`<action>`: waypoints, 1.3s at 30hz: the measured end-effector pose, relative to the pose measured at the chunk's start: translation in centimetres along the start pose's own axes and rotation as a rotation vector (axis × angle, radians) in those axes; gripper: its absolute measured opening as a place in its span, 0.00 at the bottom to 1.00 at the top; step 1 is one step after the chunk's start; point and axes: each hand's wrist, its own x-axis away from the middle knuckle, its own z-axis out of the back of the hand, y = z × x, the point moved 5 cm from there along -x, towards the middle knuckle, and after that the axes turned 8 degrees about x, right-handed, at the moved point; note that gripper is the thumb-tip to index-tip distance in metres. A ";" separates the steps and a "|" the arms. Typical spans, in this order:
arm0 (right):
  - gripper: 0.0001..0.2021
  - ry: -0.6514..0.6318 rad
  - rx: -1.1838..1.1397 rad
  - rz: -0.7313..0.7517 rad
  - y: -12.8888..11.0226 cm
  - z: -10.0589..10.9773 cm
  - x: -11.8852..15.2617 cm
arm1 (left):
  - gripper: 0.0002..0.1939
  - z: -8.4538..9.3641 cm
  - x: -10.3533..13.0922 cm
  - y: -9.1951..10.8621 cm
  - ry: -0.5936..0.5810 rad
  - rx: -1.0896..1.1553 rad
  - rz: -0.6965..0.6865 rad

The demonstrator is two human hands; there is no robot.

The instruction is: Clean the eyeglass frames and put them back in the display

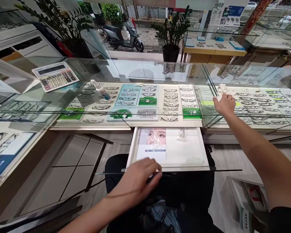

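My right hand (225, 104) reaches out over the glass counter and is closed on a crumpled white cloth (221, 90), beside dark glass edges. Whether it is cloth or tissue is hard to tell. Low in the middle, my left hand (142, 176) has its fingers bent, with the thumb below and the fingers above the thin dark edge of a glass pane (228, 170). Just beyond lies an open white drawer (186, 158) above my lap. It holds a card with a printed face (152, 153) and a small clear bag (181, 134).
Rows of eyeglasses (171, 105) lie under the glass, around green display cards (147, 101). A white spray bottle (102, 90) and a calculator (55, 77) stand to the left. Potted plants (171, 48) are behind. An open box (247, 200) is on the floor at right.
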 end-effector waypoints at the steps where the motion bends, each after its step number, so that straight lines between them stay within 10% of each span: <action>1: 0.40 -0.002 -0.003 -0.002 0.0 0.0 0.0 | 0.18 0.7 -0.8 -0.5 0.037 -0.081 0.023; 6: 0.39 -0.004 -0.012 0.003 0.0 -0.1 -0.1 | 0.29 0.5 -2.3 -4.8 -0.026 -0.042 0.257; 15: 0.40 -0.014 -0.024 0.000 -0.1 0.0 0.1 | 0.27 0.6 -3.6 -2.8 -0.284 0.062 0.276; 21: 0.39 -0.030 -0.017 -0.009 -0.2 0.3 0.2 | 0.18 -0.8 -12.8 0.2 -0.017 -0.250 0.145; 26: 0.38 -0.030 -0.031 -0.011 -0.4 0.5 0.4 | 0.15 -4.7 -22.7 2.5 -0.228 -0.418 0.082; 31: 0.38 -0.026 -0.031 -0.016 -0.4 0.4 0.5 | 0.09 -6.4 -29.6 0.0 -0.256 -0.462 0.065; 39: 0.36 0.004 -0.029 -0.010 -0.8 0.8 0.7 | 0.16 -4.2 -38.6 -3.9 0.039 -0.484 -0.092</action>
